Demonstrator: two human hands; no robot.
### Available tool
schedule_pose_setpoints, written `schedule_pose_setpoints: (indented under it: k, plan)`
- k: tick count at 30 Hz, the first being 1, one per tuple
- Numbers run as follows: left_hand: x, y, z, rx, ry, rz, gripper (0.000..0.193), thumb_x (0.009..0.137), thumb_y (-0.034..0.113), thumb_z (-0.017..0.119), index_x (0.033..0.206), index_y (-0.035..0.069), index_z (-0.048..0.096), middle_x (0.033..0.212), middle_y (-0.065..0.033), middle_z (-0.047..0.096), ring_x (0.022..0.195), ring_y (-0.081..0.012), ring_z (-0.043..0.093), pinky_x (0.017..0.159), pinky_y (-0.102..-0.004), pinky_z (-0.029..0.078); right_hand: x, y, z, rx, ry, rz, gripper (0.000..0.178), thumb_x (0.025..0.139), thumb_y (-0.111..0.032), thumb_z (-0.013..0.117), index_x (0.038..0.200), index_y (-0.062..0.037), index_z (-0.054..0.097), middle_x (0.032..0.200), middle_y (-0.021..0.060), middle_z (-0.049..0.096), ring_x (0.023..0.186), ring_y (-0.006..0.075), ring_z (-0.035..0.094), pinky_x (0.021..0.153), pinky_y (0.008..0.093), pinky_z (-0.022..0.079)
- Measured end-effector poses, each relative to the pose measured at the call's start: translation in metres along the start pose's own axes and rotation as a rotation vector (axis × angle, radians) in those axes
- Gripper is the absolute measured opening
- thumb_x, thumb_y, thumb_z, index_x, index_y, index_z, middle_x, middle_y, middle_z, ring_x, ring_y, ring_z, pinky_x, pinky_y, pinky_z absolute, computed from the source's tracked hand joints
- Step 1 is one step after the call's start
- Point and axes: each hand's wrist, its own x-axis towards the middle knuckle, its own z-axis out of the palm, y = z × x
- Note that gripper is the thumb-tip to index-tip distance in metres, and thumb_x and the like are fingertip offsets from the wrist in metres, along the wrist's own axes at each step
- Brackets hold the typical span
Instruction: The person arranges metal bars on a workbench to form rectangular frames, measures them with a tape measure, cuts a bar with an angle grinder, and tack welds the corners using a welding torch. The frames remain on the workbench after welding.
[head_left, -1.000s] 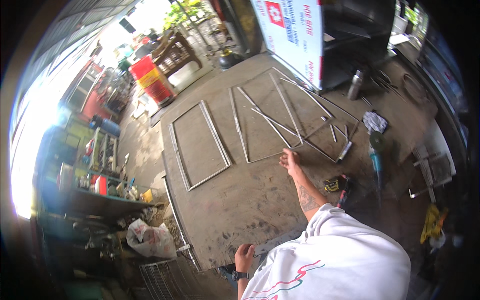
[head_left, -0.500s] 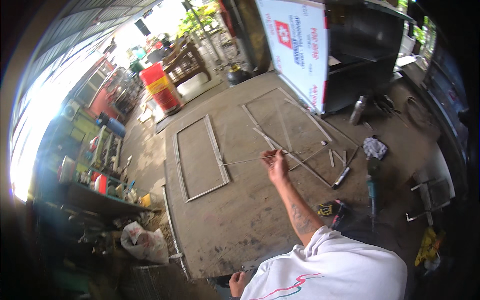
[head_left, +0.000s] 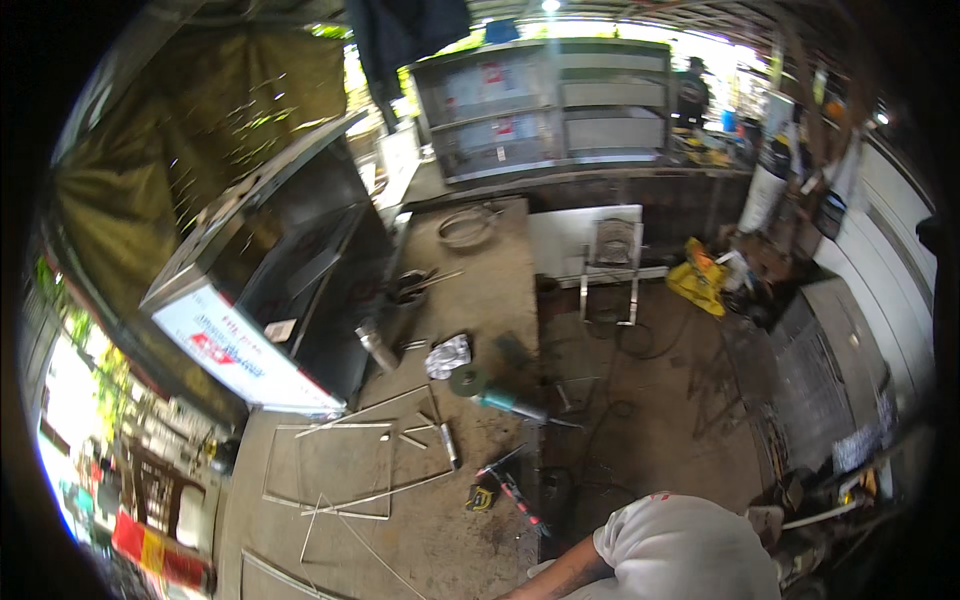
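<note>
My right forearm [head_left: 565,578] enters at the lower edge, below a white sleeve [head_left: 680,555]. The right hand is cut off by that edge, and my left hand is out of sight. On the worktable [head_left: 500,260], thin metal strips [head_left: 413,441] lie on and beside outlines of rectangular frames. Part of another metal frame [head_left: 280,572] shows at the bottom left. A thin rod [head_left: 378,556] slants down toward the lower edge; whether my hand holds it cannot be seen. A yellow-black tape measure [head_left: 480,498] and a red-handled tool [head_left: 522,505] lie nearest my arm.
An angle grinder [head_left: 510,402] lies by the table's right edge, near a crumpled grey-white cloth [head_left: 448,356] and a metallic cylinder [head_left: 375,347]. A large metal cabinet [head_left: 310,270] stands at the left. On the floor beyond are a metal stand [head_left: 612,255] and a yellow bag [head_left: 697,280].
My view has swung to the right. My right hand, earlier pinching a thin rod over the table, and my left hand at the table's near edge have both left the picture.
</note>
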Motion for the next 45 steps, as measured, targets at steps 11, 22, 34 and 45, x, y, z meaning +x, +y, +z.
schedule_pose_setpoints:
  k: [11, 22, 34, 45]
  plan:
    - [-0.013, -0.157, -0.107, -0.472, -0.623, -0.163, 0.084, 0.103, 0.061, 0.056, 0.162, 0.003, 0.04, 0.159, -0.0198, 0.053, 0.15, -0.0412, 0.045, 0.131, -0.0551, 0.024, -0.012, 0.02, 0.072, -0.333, 0.26, -0.218, 0.051, 0.108, -0.052, 0.053, 0.124, -0.0099, 0.076, 0.107, 0.0054, 0.075, 0.102, 0.0185, 0.068, 0.09, 0.0386, 0.057]
    - [-0.042, -0.001, -0.162, -0.65, -0.671, -0.001, 0.057, 0.112, 0.043, 0.051, 0.138, -0.006, 0.063, 0.13, -0.0205, 0.073, 0.125, -0.0316, 0.068, 0.111, -0.0477, 0.049, -0.065, -0.127, 0.139, -0.68, 0.342, -0.341, 0.038, 0.11, -0.033, 0.06, 0.084, -0.0061, 0.058, 0.07, 0.0032, 0.056, 0.064, 0.0177, 0.057, 0.062, 0.0355, 0.049]
    - [-0.01, -0.147, -0.194, -1.701, 0.342, -0.38, 0.048, 0.105, 0.046, 0.065, 0.125, 0.003, 0.059, 0.098, -0.0073, 0.068, 0.091, -0.023, 0.07, 0.09, -0.0388, 0.062, -0.053, -0.137, 0.093, -1.293, -0.573, -0.413, 0.062, 0.088, -0.059, 0.075, 0.059, -0.0086, 0.052, 0.065, 0.0071, 0.053, 0.067, 0.0319, 0.059, 0.065, 0.0435, 0.048]
    - [-0.135, -0.273, -0.048, -1.13, 0.69, -0.946, 0.029, 0.11, 0.036, 0.058, 0.101, 0.009, 0.062, 0.092, -0.004, 0.068, 0.095, -0.0257, 0.068, 0.088, -0.0444, 0.054, -0.03, 0.04, -0.193, -1.615, -0.08, 0.103, 0.012, 0.076, -0.015, 0.072, 0.087, -0.0089, 0.07, 0.099, 0.0113, 0.066, 0.117, 0.0328, 0.062, 0.119, 0.0575, 0.037]
